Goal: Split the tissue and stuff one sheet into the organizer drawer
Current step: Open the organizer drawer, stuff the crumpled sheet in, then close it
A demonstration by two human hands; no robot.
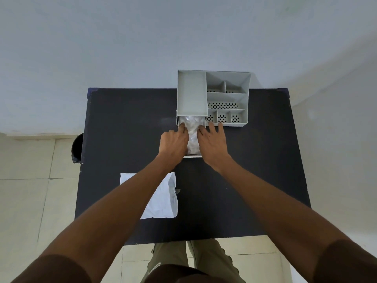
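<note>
Black table (pixel 126 123): organizer (pixel 226 99) drawer (pixel 192 156) open, crumpled tissue (pixel 192 129) inside; both hands (pixel 173 140) (pixel 212 140) pressing it, fingers spread.

You are standing in a plain, sparsely furnished room, more likely a home or small office corner than a workshop. A small dark table (pixel 126 127) sits against bare pale walls (pixel 122 37) on a light tiled floor (pixel 26 201), with a grey desk organizer (pixel 226 97) and a black bin (pixel 77 148) beside the table.
</note>
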